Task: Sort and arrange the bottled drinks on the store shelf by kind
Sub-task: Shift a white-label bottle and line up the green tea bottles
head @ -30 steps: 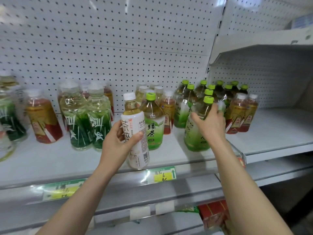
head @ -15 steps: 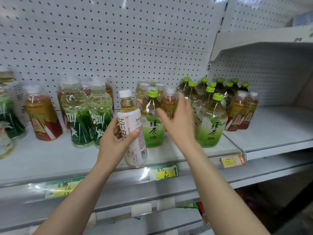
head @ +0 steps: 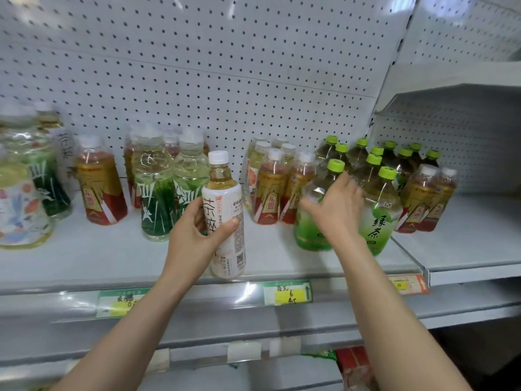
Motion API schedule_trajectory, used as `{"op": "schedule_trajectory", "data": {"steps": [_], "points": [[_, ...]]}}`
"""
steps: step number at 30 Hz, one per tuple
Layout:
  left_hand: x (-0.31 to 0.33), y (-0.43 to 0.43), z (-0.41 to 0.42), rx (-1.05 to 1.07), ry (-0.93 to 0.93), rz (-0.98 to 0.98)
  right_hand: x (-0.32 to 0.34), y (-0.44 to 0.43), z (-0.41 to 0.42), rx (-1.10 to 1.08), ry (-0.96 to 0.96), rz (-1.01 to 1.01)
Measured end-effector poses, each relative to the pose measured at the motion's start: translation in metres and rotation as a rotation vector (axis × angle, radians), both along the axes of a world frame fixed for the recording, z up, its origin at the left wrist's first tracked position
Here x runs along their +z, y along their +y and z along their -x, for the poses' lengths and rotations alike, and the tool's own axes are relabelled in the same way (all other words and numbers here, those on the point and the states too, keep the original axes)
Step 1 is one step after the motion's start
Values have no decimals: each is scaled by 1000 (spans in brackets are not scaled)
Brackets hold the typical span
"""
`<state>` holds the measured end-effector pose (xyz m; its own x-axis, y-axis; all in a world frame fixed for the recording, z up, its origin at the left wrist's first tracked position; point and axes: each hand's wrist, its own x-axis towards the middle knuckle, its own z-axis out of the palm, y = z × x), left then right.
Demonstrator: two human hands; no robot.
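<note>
Slid the green-capped bottle (head: 310,232) toward 3 o'clock with right hand (head: 335,210) wrapped round its shoulder, brought it beside its green-tea group (head: 377,218), tidying that kind; kept the white-label bottle (head: 225,210) clamped in left hand (head: 191,238) at its 9 o'clock, over the shelf (head: 112,258) edge, likely next.

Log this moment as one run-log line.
left hand: holds white-label tea bottle at shelf front | right hand: on green-cap bottle beside green-cap group | right grip: unclear

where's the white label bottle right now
Head view, centre: the left hand holds the white label bottle at the shelf front edge, right of the grass-label bottles, left of the red-gold bottles.
</note>
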<state>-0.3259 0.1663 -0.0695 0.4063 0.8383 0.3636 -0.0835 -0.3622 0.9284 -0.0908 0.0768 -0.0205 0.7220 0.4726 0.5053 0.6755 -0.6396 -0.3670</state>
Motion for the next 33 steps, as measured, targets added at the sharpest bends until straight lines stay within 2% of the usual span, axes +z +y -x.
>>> {"op": "schedule_trajectory", "data": {"steps": [5,8,10,12,14,16,21,25,33], "points": [[0,1,0,4,6,7,3,-4,-2,22,32,-2],[0,2,2,10,18,-1,2,4,22,-4,-203,-190],[2,2,4,11,26,-1,3,22,36,138,-250,-298],[3,4,6,14,28,7,6,49,41,296,-134,-252],[5,4,9,14,28,18,9,75,37,363,31,-175],[6,5,12,10,24,29,14,93,30,370,184,-120],[7,5,26,41,18,62,23,102,31,366,321,-149],[5,-2,43,82,-29,98,18,83,38,442,360,-199],[10,-10,96,184,-74,106,44,42,102,645,281,-212]]}}
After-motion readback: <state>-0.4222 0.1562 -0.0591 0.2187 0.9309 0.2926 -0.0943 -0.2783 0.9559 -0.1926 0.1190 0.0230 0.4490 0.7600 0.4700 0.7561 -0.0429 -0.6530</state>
